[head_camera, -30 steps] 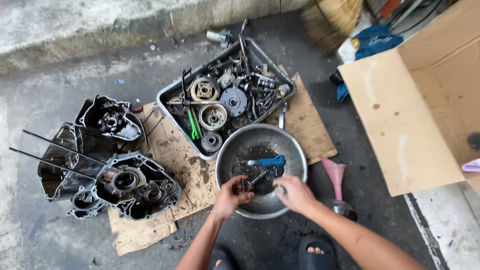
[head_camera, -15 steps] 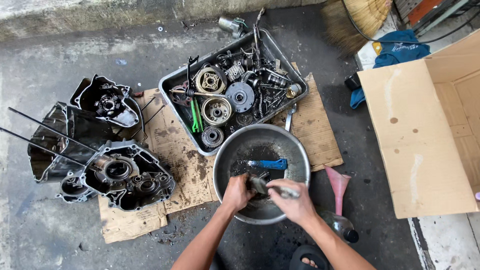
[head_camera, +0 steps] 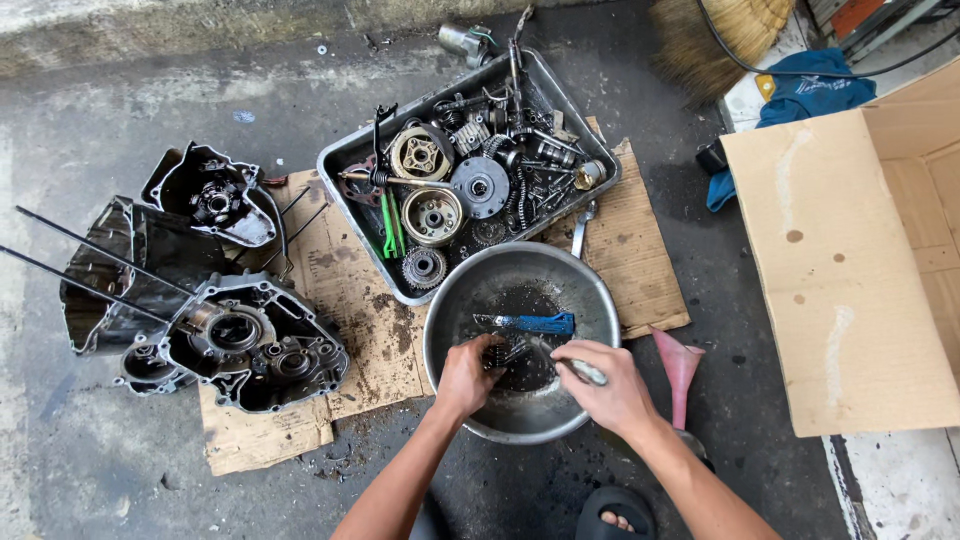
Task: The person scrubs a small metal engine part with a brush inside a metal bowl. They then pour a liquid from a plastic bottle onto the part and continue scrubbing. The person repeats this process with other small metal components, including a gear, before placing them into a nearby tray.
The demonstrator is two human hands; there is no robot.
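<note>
Single view only: head cam, looking almost straight down at the grey concrete floor from approx crouch height. Person's arms enter from bottom edge, so cam faces fwd and away from the body. Round steel basin sits centre frame, close; flat brown cardboard sheet under it. Curb along top edge is farthest. No 2nd view, nothing shared.

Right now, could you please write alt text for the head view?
Two hands, left hand and right hand, scrub a small metal part in a steel bowl, beside a tray of engine parts and an engine case.
</note>
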